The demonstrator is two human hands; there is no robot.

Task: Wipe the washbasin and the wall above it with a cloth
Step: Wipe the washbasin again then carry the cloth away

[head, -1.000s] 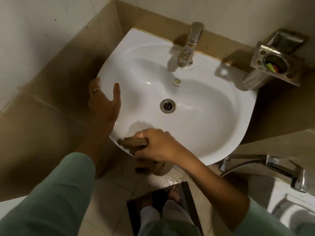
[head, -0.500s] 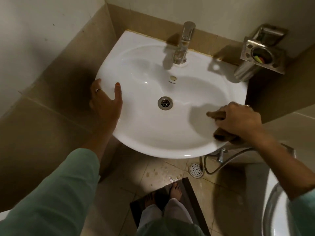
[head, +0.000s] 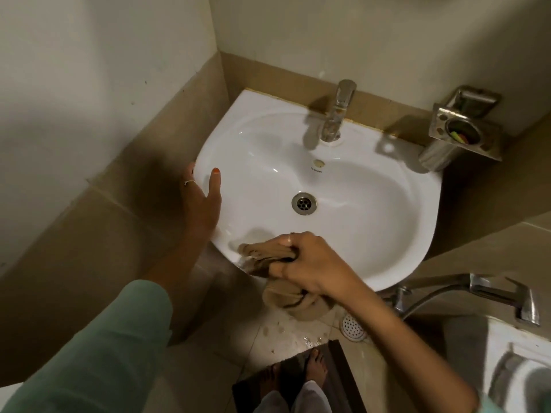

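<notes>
A white washbasin point(head: 372, 204) is fixed to the wall point(head: 328, 34), with a steel tap point(head: 337, 114) at its back and a drain point(head: 304, 203) in the bowl. My right hand point(head: 310, 263) is closed on a bunched brown cloth point(head: 268, 254), which presses on the basin's front left rim; part of the cloth hangs below the rim. My left hand point(head: 202, 204) rests flat on the basin's left edge, thumb over the rim, holding nothing.
A steel toothbrush holder point(head: 459, 132) hangs on the wall to the basin's right. A low tap with a hose point(head: 477, 290) sits below right, above a white toilet point(head: 521, 368). A floor drain point(head: 353, 326) and dark mat point(head: 298, 383) lie under my feet.
My right hand has swept the cloth from the basin's right rim back along the front edge to the front left. The left hand stays on the left rim.
</notes>
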